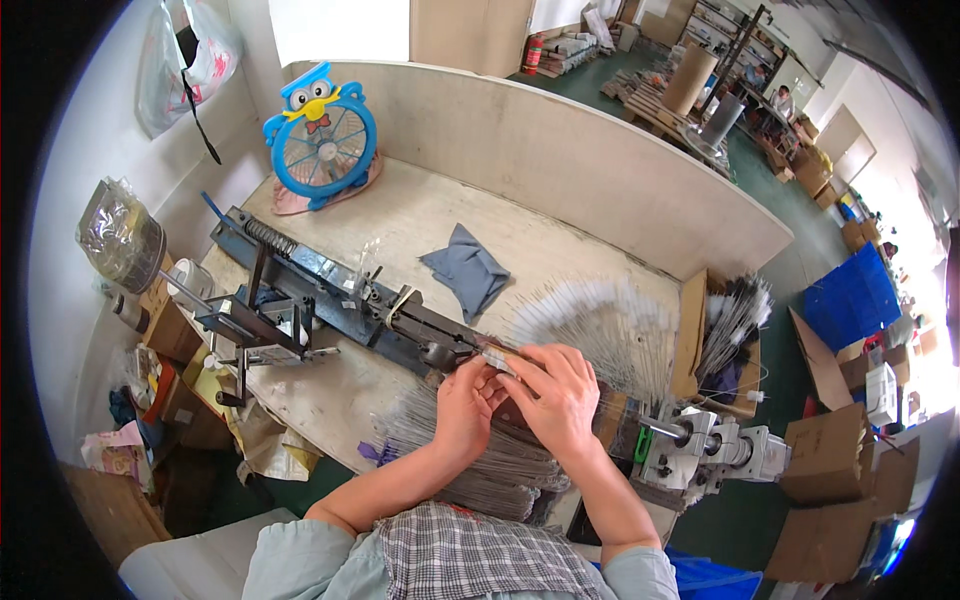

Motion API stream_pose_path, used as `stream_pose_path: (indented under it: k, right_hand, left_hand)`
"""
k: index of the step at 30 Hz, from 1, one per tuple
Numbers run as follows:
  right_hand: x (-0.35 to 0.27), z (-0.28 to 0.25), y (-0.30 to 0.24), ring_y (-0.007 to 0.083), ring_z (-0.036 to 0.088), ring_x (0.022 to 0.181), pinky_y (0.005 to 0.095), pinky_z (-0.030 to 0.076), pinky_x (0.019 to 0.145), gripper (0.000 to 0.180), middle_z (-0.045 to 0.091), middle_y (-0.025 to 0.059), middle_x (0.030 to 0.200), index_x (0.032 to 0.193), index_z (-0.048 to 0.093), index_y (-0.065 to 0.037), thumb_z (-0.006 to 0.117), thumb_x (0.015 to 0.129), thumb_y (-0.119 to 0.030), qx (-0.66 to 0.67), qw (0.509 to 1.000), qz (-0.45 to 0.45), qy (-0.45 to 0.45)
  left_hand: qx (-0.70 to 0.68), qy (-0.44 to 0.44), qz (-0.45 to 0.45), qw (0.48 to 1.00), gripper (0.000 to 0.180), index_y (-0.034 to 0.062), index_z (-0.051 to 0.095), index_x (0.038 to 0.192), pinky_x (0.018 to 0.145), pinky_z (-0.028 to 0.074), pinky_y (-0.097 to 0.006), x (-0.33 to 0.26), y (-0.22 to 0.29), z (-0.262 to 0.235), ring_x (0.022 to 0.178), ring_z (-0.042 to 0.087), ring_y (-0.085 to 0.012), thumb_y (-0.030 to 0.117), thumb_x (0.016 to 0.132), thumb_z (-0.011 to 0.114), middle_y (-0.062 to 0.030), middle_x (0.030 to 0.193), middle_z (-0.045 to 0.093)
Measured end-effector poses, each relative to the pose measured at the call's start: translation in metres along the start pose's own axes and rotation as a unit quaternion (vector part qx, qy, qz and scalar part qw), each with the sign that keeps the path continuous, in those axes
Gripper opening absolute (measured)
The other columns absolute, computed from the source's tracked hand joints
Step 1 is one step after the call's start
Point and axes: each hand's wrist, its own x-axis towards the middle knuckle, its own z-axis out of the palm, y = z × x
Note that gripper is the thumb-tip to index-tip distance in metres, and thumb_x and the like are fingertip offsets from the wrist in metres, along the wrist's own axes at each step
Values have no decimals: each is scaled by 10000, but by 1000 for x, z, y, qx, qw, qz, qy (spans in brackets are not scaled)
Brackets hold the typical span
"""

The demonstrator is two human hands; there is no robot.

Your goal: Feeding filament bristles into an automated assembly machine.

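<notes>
My left hand (464,412) is closed at the near end of a long dark metal bench fixture (430,322), its thumb and fingers pinched together. What its fingertips grip is too small to make out. Beside it, my right hand (556,396) bends its fingers over a small whitish piece (497,360) at the fixture's end. The fingertips of both hands nearly meet there. Under my wrists lies a thick bundle of thin grey wire-like rods (505,455). More thin rods with whitish ends (600,315) fan out beyond my right hand.
A grey cloth (467,270) lies behind the fixture, near a blue toy-shaped fan (325,145). A crank-handled metal frame (260,330) stands left. At right are a metal clamp device (710,450) and a carton (692,330) of rods. A low panel (560,150) borders the table's back.
</notes>
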Motion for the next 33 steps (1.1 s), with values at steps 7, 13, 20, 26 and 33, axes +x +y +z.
stream_pose_path:
  k: [7, 13, 20, 26, 33]
  right_hand:
    - [-2, -20, -5, 211, 567, 844, 355, 432, 741, 163, 625, 0, 801, 818, 683, -104, 731, 685, -186, -65, 994, 26, -88]
    - [-17, -21, 3, 209, 567, 831, 356, 434, 734, 87, 621, 9, 751, 797, 667, -97, 691, 722, -134, -32, 997, 11, -75]
    - [-15, -37, 3, 231, 602, 805, 348, 473, 709, 122, 655, 31, 801, 857, 671, -72, 689, 738, -93, 78, 996, 34, -19]
    - [-73, -53, 22, 251, 619, 646, 343, 498, 550, 144, 631, 63, 760, 913, 648, -57, 629, 771, -67, 98, 990, 63, -84]
    - [-116, -42, 26, 258, 624, 728, 361, 504, 614, 120, 622, 50, 781, 878, 666, -85, 623, 793, -158, 73, 964, 180, -183]
  left_hand:
    - [-10, -25, 0, 1000, 423, 45, 510, 1026, 867, 458, -355, -5, 6, -9, 925, 584, -217, 438, 957, 372, -101, 987, 588]
    - [61, -47, -24, 997, 650, -16, 473, 1159, 902, 442, -366, -13, 9, -5, 1043, 564, -245, 561, 952, 257, -144, 1140, 565]
    - [189, -50, -63, 979, 619, 3, 331, 1338, 961, 396, -382, -22, 11, -12, 1185, 485, -264, 496, 964, 317, -150, 1309, 469]
    - [292, 41, 4, 955, 468, 18, 463, 1262, 866, 460, -364, -26, 52, -87, 1020, 575, -227, 336, 922, 506, -124, 1158, 583]
    - [-36, 277, 189, 941, 365, 50, 581, 987, 631, 465, -235, -29, 208, -328, 767, 563, -108, 377, 839, 650, -37, 921, 608]
